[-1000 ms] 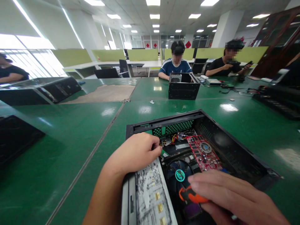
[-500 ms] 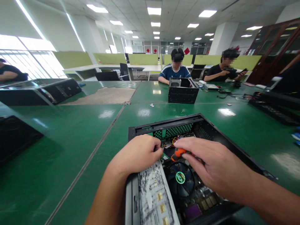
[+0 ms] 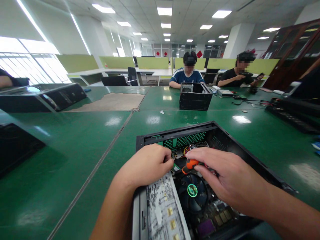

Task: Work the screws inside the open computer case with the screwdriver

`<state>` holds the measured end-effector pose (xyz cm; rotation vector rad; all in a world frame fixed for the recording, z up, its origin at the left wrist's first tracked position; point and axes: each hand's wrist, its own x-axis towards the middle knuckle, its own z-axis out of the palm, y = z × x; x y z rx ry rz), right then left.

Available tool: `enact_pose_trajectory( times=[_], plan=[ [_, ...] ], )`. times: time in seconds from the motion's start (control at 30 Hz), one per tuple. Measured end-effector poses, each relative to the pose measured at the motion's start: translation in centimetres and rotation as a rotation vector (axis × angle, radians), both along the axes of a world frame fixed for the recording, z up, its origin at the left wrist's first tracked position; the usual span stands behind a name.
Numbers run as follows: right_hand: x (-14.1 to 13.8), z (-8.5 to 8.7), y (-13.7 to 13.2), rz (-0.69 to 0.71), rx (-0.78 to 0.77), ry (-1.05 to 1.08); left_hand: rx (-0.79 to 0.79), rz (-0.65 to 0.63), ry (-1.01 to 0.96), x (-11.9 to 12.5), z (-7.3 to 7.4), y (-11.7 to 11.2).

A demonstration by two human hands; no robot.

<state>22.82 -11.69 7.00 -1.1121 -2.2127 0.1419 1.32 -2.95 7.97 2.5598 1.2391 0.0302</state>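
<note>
An open black computer case (image 3: 175,134) lies before me on the green table. Inside it are a CPU fan (image 3: 183,200) with a round green label and a motherboard (image 3: 220,208); yellow and red wires show behind them. My right hand (image 3: 225,170) grips an orange and black screwdriver (image 3: 192,164) over the case, just behind the fan; its tip is hidden. My left hand (image 3: 150,163) rests over a scuffed metal drive bay (image 3: 160,203) along the left side, fingers curled down into the case. What those fingers hold, if anything, is hidden.
Across the green table (image 3: 117,130), a person (image 3: 187,76) sits behind another black case (image 3: 195,101). A second person (image 3: 232,76) at the right holds objects. More dark cases (image 3: 66,96) lie at the left. Cables (image 3: 252,101) and a dark panel (image 3: 295,116) lie at the right.
The screwdriver handle has shifted and tilted very slightly in my right hand. The case has moved a hair to the left. My left hand stays in place.
</note>
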Motion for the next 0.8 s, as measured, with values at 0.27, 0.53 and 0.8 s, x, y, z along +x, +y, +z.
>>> enact_pose_trajectory(
  times=[0.27,0.53,0.8],
  plan=[
    [0.10,0.01,-0.02,0.014,-0.003,-0.001,-0.001,-0.005,-0.014,-0.09,-0.06,0.07],
    [-0.32,0.11,0.08,0.036,-0.087,0.046,-0.006,0.001,-0.012,-0.02,0.16,0.00],
    [-0.41,0.15,-0.23,0.031,-0.118,0.074,-0.016,0.012,0.007,0.09,0.50,-0.08]
  ],
)
